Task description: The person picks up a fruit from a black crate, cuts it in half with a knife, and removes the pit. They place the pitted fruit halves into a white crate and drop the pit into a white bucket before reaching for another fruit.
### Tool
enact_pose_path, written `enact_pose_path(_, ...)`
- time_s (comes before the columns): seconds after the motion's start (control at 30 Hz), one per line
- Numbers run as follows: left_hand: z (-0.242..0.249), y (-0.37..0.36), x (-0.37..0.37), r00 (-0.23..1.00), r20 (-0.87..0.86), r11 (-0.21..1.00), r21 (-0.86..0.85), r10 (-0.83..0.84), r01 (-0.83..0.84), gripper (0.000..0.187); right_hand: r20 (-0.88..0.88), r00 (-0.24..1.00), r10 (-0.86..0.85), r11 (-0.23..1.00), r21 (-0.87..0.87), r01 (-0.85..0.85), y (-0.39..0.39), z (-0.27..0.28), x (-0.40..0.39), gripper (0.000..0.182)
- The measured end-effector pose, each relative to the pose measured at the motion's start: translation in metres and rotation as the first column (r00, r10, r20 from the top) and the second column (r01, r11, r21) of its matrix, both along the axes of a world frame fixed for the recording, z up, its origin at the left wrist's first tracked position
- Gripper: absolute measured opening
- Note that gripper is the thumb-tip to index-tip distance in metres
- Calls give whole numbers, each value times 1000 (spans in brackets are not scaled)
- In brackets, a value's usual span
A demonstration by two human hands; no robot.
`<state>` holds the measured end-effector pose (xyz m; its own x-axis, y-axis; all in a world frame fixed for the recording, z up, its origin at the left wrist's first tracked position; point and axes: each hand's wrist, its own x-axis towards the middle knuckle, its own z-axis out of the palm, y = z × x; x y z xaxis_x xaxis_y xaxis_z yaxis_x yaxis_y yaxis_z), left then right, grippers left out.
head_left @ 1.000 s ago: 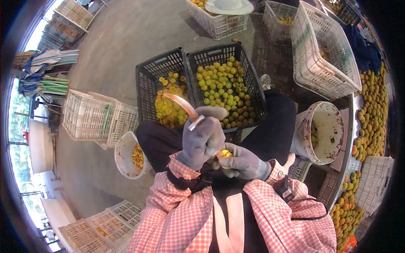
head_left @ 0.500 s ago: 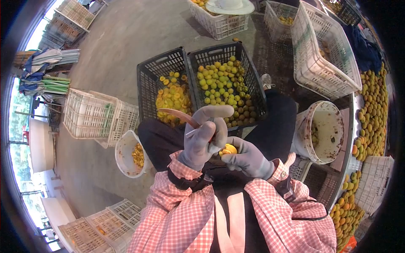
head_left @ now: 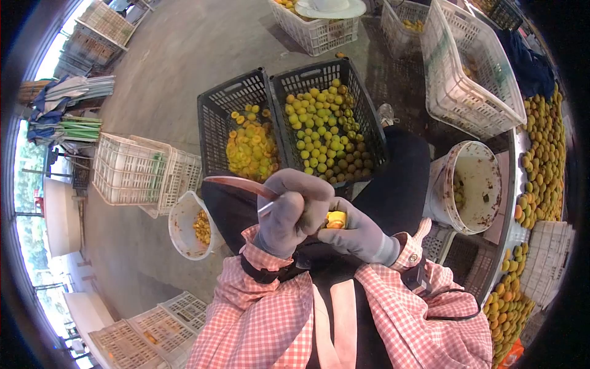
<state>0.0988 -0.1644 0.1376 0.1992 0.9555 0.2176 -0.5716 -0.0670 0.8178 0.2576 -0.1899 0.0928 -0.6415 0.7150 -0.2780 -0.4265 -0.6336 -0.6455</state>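
Note:
My left hand (head_left: 292, 212), in a grey glove, is closed around a curved knife; its brownish blade (head_left: 236, 183) sticks out to the left. Just right of it, my right hand (head_left: 359, 234), gloved too, grips a cut yellow fruit (head_left: 335, 219) between thumb and fingers. The two hands meet over my lap. Beyond them stand two black crates: the left crate (head_left: 209, 132) holds cut yellow fruit (head_left: 251, 147), the right crate (head_left: 376, 132) whole green and brownish fruit (head_left: 316, 126).
A white bucket (head_left: 178, 224) with yellow bits stands at left, a larger stained bucket (head_left: 437, 190) at right. White crates (head_left: 132, 169) stand left, others (head_left: 452, 92) at upper right. Fruit (head_left: 544, 160) is heaped along the right edge. A white hat (head_left: 332, 7) lies on a crate.
My left hand's fingers have curled in closer and the knife blade has shifted left and down. The fruit in my right hand has turned slightly.

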Motion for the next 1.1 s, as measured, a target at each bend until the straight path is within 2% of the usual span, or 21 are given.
enact_pose_path(0.03,0,-3,-2,993,-114,999,1,-39,40,45,45,998,31,997,64,-34,0,-6,-1,43)
enact_pose_path(0.1,7,-8,-4,992,-109,996,-64,-66,60,48,91,994,55,990,125,-66,5,1,1,43)
enact_pose_path(0.17,16,-13,-1,988,-153,997,-80,-17,5,48,-30,963,267,957,-109,-269,10,19,11,41)
enact_pose_path(0.23,17,-11,-1,991,-120,997,-47,-60,55,49,13,971,240,969,-60,-239,8,13,4,40)
enact_pose_path(0.3,26,-7,6,974,-227,984,179,16,26,48,92,980,178,982,49,-183,6,6,-1,39)
enact_pose_path(0.4,28,-8,10,971,-239,989,145,0,35,44,167,984,61,966,237,-100,-1,-4,-10,37)
enact_pose_path(0.5,13,-15,10,959,-283,993,114,-2,36,43,206,977,47,934,339,-116,6,-8,-9,35)
enact_pose_path(0.57,-9,-23,10,921,-286,962,13,264,-271,47,209,972,106,926,336,-173,14,-7,-5,33)
enact_pose_path(0.6,23,-12,8,949,-299,991,-58,95,-118,44,230,958,169,957,194,-215,18,19,1,33)
enact_pose_path(0.63,22,-7,2,950,-299,991,-57,95,-118,44,231,958,168,957,194,-215,18,18,3,33)
enact_pose_path(0.7,17,0,-8,968,-33,969,31,247,-246,43,307,950,48,989,116,-88,16,13,7,32)
enact_pose_path(0.73,19,3,-12,969,-32,969,29,246,-245,43,304,953,10,994,100,-42,18,13,7,30)
enact_pose_path(0.8,31,8,-16,965,254,987,126,67,-101,50,288,957,-26,989,144,-17,14,12,7,30)
enact_pose_path(0.83,30,6,-14,965,253,987,125,68,-102,50,270,961,-58,983,186,7,12,12,6,30)
enact_pose_path(0.87,29,2,-11,983,133,985,95,130,-143,50,261,965,-35,995,100,9,10,19,7,37)
enact_pose_path(0.9,28,-2,-9,983,11,980,74,184,-185,50,260,965,-35,995,100,9,10,18,8,37)
enact_pose_path(0.97,21,-5,-7,990,19,989,36,141,-141,45,244,967,75,993,67,-94,12,14,12,40)
enact_pose_path(1.03,18,-6,-2,985,-116,986,120,131,-117,45,235,965,120,991,37,-132,11,19,13,41)
enact_pose_path(1.1,17,-9,-5,984,-151,990,116,96,-79,45,222,961,168,985,6,-173,8,18,10,41)
